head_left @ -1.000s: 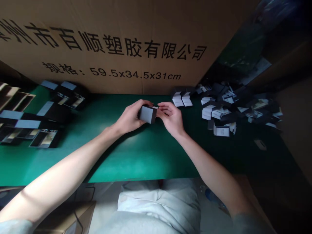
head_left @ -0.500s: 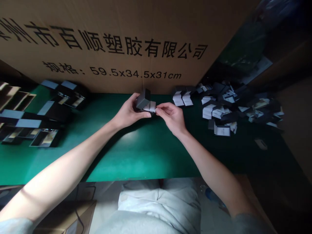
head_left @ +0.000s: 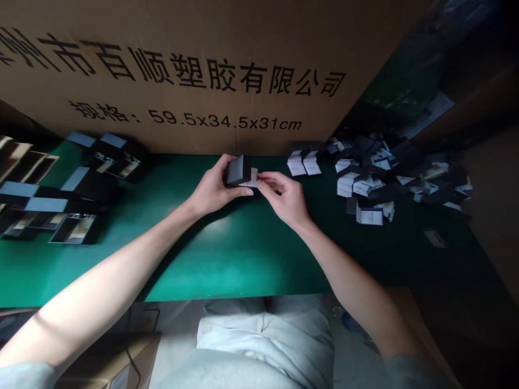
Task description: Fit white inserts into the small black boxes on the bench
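A small black cardboard box point(head_left: 238, 170) with a white flap point(head_left: 254, 175) on its right side is held just above the green table. Around its left end, my left hand point(head_left: 214, 185) is closed, with the thumb along the near side. My right hand point(head_left: 284, 195) pinches the outer edge of the white flap between thumb and fingertips. Nearest to the right hand stand two small black-and-white folded boxes point(head_left: 304, 162). The underside of the held box is hidden.
A large printed carton point(head_left: 243, 32) stands along the back of the green table point(head_left: 211, 259). At left are several black boxes with open fronts point(head_left: 75, 229). A heap of black-and-white folded pieces point(head_left: 368, 186) lies at right, with a small pale piece point(head_left: 434, 239) nearer.
The black part of the box has tipped down and now covers more of the white part. Both hands stay in nearly the same place, the right one slightly further left.
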Demonstrator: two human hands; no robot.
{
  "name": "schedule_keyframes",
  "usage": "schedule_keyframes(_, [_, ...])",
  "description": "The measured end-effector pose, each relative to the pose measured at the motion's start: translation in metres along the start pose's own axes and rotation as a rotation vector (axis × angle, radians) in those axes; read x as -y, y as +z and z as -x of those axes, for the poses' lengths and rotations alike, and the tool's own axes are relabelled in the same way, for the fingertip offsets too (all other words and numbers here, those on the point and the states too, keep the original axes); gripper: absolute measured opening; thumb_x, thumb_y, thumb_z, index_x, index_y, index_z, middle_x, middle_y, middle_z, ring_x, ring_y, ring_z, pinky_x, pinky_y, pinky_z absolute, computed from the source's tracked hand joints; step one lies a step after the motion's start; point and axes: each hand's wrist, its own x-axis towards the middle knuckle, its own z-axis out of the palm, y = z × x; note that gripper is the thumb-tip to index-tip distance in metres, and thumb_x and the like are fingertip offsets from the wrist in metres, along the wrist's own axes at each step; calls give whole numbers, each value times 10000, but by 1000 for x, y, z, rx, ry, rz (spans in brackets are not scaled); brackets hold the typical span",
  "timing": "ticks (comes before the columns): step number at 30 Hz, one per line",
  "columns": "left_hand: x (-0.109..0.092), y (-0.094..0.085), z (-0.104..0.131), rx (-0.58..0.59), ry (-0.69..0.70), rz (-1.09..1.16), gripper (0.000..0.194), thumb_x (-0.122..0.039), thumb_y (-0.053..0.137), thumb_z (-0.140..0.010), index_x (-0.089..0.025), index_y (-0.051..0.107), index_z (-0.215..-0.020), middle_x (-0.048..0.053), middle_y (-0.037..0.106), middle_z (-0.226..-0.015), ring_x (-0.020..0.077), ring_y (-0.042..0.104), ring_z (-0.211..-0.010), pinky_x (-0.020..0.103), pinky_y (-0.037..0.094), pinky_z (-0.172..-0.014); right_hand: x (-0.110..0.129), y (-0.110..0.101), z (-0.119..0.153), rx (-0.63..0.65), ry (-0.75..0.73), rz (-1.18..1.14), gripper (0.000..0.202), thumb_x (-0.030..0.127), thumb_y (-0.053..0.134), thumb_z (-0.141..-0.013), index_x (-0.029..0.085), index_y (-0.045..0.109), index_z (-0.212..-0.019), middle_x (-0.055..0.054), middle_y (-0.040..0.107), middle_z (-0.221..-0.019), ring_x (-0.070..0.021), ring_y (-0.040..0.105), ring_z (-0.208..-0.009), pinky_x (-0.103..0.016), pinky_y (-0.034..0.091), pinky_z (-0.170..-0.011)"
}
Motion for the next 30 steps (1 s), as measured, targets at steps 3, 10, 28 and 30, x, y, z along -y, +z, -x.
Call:
schedule_keyframes(3, [-6, 1, 2, 6, 6, -79, 809, -723, 901, -694, -217, 573, -1233, 126, 791, -1139, 331, 783, -1026, 409, 637, -844, -5, 1, -3, -21, 105, -86, 344, 562, 829, -843, 239, 767, -941, -28, 799, -902, -204, 764, -867, -358, 637, -822])
schedule_keyframes(10, [-16, 1, 7, 50, 127, -211, 590, -484, 861, -827, -210, 592, -1274, 145, 751, -1352, 311, 743, -1200, 349, 599, -924, -13, 4, -7, -22, 281, -297, 551, 642, 950, -651, 232, 721, -939, -5, 750, -817, -182, 739, -761, -363, 662, -777])
schedule_keyframes(28, [-11, 2, 9, 41, 279, -274, 490, -136, 688, -819, -200, 598, -1296, 125, 740, -1385, 279, 727, -1268, 345, 591, -1010, -14, 7, -1, 16, 2, -75, 310, 532, 739, -939, 266, 712, -1096, -33, 688, -1030, -156, 669, -861, -294, 607, -747])
schedule_keyframes(30, [-11, 2, 9, 44, 293, -275, 489, -110, 670, -811, -195, 601, -1288, 123, 742, -1377, 273, 730, -1261, 336, 591, -1005, -16, 6, 0, 33, -27, -58, 277, 510, 714, -962, 261, 712, -1083, -40, 695, -1059, -160, 676, -876, -300, 615, -767])
